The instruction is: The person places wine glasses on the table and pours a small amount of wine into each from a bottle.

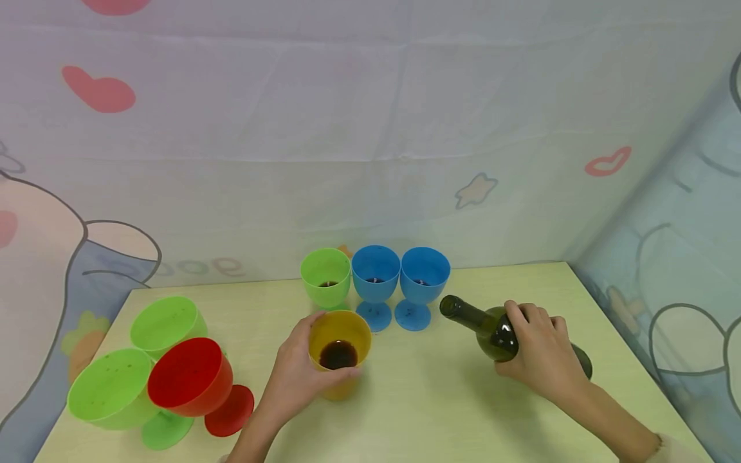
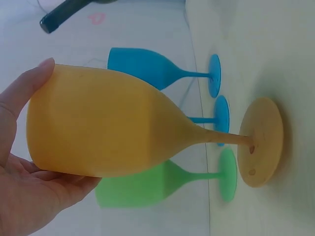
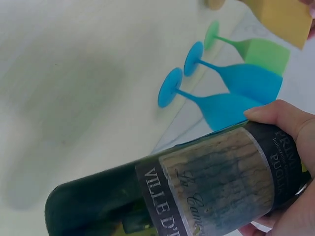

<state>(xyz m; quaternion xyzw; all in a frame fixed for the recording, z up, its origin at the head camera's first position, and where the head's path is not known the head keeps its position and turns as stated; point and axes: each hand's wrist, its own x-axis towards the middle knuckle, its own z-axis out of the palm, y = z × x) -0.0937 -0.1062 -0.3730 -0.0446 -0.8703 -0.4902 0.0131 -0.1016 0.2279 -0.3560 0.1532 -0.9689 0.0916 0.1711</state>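
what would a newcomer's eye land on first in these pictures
Probably the yellow goblet, held by the left hand near the head view's lower middle, with dark liquid in its bowl. Next comes the dark green bottle, tilted in the right hand at the right. At the left, a red goblet stands out against two green goblets.

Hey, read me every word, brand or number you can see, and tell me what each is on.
On the wine bottle's label:
"VILLE D'", lower dark band, then cut off.
"La Came", middle script, ending unclear.
"PRIM", upper dark band, cut short.
"Indicazione", same band, tiny; the rest is too blurred.
"PUGL", same band, cut short.
On the backdrop: faint lettering, possibly a mirrored "good", too pale to be sure.
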